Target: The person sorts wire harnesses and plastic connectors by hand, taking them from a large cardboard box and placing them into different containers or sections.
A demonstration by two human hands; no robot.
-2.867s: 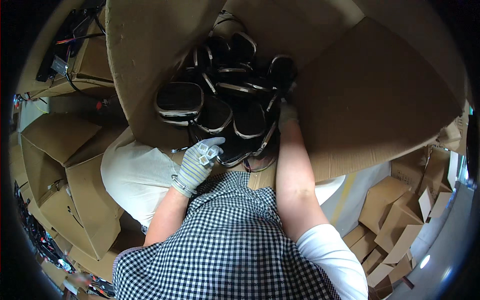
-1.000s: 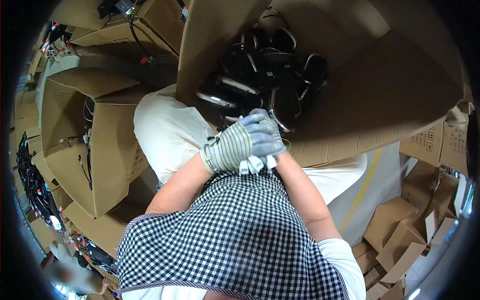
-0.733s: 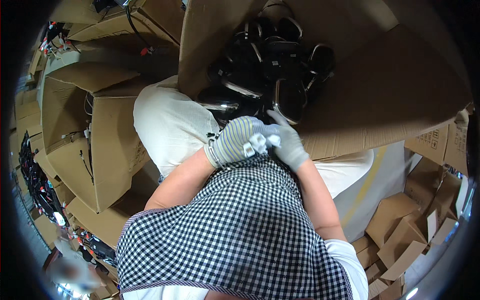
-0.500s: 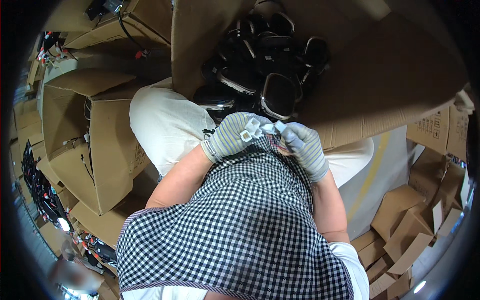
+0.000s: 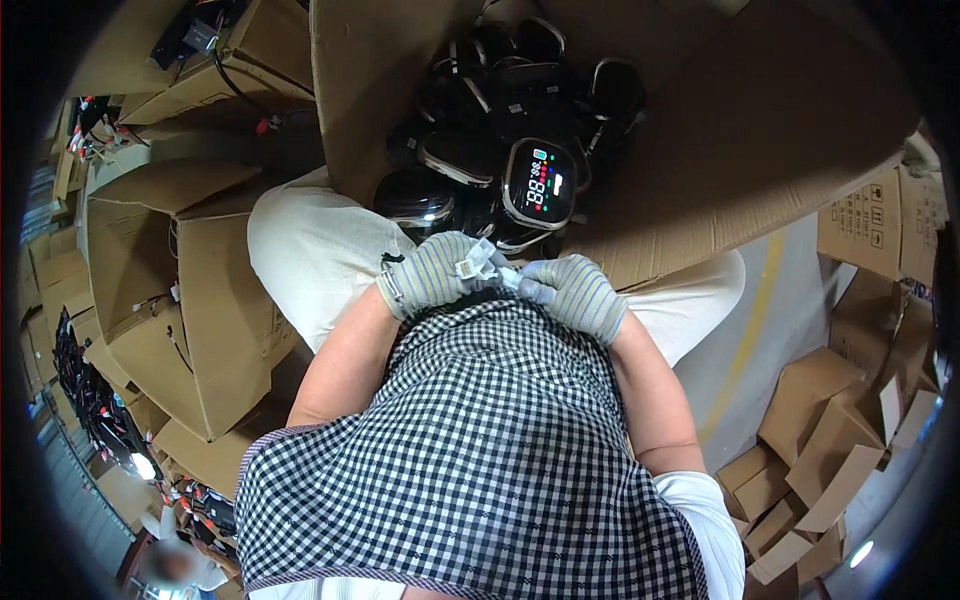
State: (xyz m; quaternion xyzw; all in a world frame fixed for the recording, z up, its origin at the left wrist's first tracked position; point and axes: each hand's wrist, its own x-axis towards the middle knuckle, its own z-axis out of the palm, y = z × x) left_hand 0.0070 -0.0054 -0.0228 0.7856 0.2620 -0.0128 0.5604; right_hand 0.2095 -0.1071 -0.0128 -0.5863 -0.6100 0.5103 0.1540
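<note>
My left hand (image 5: pixel 430 274), in a grey striped glove, is closed on white plastic wire connectors (image 5: pixel 478 261). My right hand (image 5: pixel 580 296), gloved the same way, pinches another white connector (image 5: pixel 512 279) end to end against those in the left; how deeply they are joined I cannot tell. Just beyond my hands, a black display unit (image 5: pixel 540 188) with a silvery rim glows with coloured icons and digits. It lies on a heap of similar dark units (image 5: pixel 455 158) inside a large cardboard box (image 5: pixel 750 130). Any wires between the connectors and the units are mostly hidden.
An open cardboard box (image 5: pixel 190 330) stands at my left. Another carton at upper left bears a small device (image 5: pixel 202 38) with a black cable. Dark cabled parts (image 5: pixel 90 385) lie farther left. Flattened and open cartons (image 5: pixel 815 440) crowd the right. A person (image 5: pixel 175 565) is at lower left.
The display unit, dark before, is now lit. My hands have come closer together and slightly leftward, and the right connector now meets those in my left hand.
</note>
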